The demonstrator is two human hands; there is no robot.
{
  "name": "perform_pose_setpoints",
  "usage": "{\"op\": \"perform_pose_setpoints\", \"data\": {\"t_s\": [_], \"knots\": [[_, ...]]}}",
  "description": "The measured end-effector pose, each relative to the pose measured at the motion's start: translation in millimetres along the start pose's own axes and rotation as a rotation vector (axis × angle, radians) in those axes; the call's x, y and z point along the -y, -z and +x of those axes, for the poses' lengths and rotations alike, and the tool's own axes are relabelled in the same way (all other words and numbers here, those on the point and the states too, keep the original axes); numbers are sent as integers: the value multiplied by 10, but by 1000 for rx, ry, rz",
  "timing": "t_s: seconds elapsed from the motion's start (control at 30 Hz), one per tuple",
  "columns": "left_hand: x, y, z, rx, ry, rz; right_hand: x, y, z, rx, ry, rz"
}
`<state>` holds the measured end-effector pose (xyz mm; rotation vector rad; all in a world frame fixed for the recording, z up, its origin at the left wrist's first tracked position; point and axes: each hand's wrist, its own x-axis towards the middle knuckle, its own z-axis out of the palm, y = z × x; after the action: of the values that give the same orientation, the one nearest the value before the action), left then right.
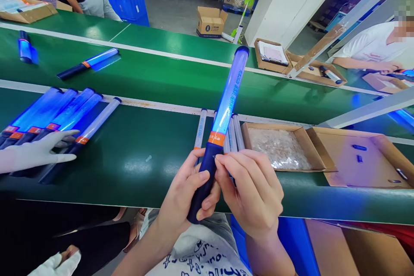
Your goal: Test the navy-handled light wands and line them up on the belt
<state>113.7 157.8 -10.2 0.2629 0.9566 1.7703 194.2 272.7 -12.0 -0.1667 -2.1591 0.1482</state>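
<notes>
Holds a blue-lit baton (pixel 223 116) over the near edge of the green workbench (pixel 136 155), slanting up toward the far edge, with the dark handle (pixel 211 156) lowest. Wraps the left hand (pixel 186 185) firmly round the handle, with closed fingers and the thumb laid across the front. Sets the curled right hand (pixel 250 189) against the handle just below the orange band (pixel 216 138); cannot tell how tight a pinch, nor whether with anything small between the fingertips. Behind the hands, by the far edge, several pale batons (pixel 238 133), partly hidden. Along the same edge to the right, a cardboard tray (pixel 313 150) of clear plastic bits (pixel 280 148); beside it, a second tray (pixel 343 168) with a few small cylindrical parts (pixel 359 147). Well to the left, a group of batons (pixel 80 114), most glowing blue, with a co-worker's gloved hand (pixel 45 151) over the handles. Beyond the far edge, a green strip (pixel 181 69) with two lit batons (pixel 101 57) on the left; past that, a blue bin (pixel 127 4) and an open carton (pixel 210 30).
</notes>
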Motion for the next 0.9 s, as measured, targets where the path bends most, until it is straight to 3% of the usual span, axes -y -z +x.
{"op": "perform_pose_setpoints", "data": {"t_s": [0.37, 0.5, 0.9], "knots": [[23, 55, 43, 19, -2, -3, -28, -51, 25, 9, 27, 30], [53, 102, 71, 70, 4, -46, -56, -80, 35, -2, 41, 22], [83, 169, 149, 79, -27, -179, -45, -125, 68, -30, 47, 61]]}}
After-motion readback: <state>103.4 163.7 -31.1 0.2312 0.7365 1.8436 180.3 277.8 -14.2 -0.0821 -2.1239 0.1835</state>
